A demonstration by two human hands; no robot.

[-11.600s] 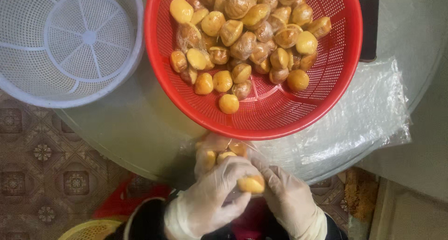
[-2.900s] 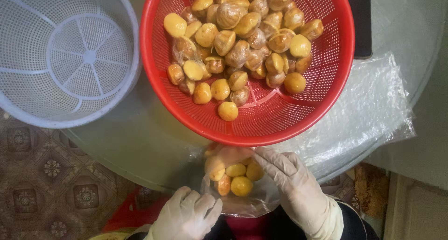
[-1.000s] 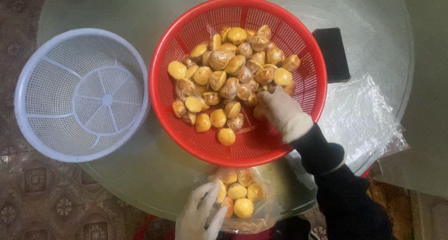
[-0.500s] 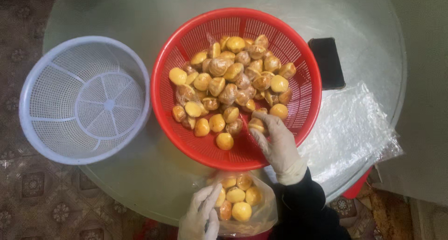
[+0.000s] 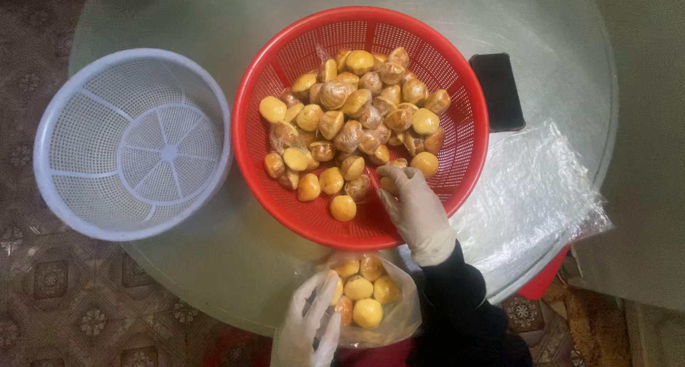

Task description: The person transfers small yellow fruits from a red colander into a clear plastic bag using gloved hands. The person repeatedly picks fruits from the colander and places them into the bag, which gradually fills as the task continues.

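So the right hand [image 5: 414,204], in a thin pale glove with a dark sleeve behind it, is reaching into the red basket [image 5: 467,149] from the lower right of the frame. Its fingertips are curled down onto a yellow-brown piece [image 5: 389,182] at the near edge of the pile, but I honestly can't tell if it's properly pinched or just touched, the fingers cover most of it.

The pile of round yellow and brownish pieces [image 5: 357,121] fills the middle and upper part of that basket, some bright yellow, some darker and looking wrapped in clear film. One yellow piece [image 5: 343,208] sits a bit apart near the basket's lower rim, just left of the hand.

Down at the bottom centre, the left hand [image 5: 310,324], also gloved, is closed on the edge of a clear plastic bag [image 5: 407,310], holding it open-ish just below the basket. The bag has a handful of the same yellow pieces [image 5: 362,295] inside.

Everything sits on a round glass-topped table [image 5: 214,267]. To the left of the red basket, touching or nearly touching it, is a white basket [image 5: 78,217]. On the right there's a dark flat rectangular thing [image 5: 497,91] just beside the red rim, and a crumpled sheet of clear plastic [image 5: 528,188] spread below it. Patterned floor tiles [image 5: 64,310] show at lower left.
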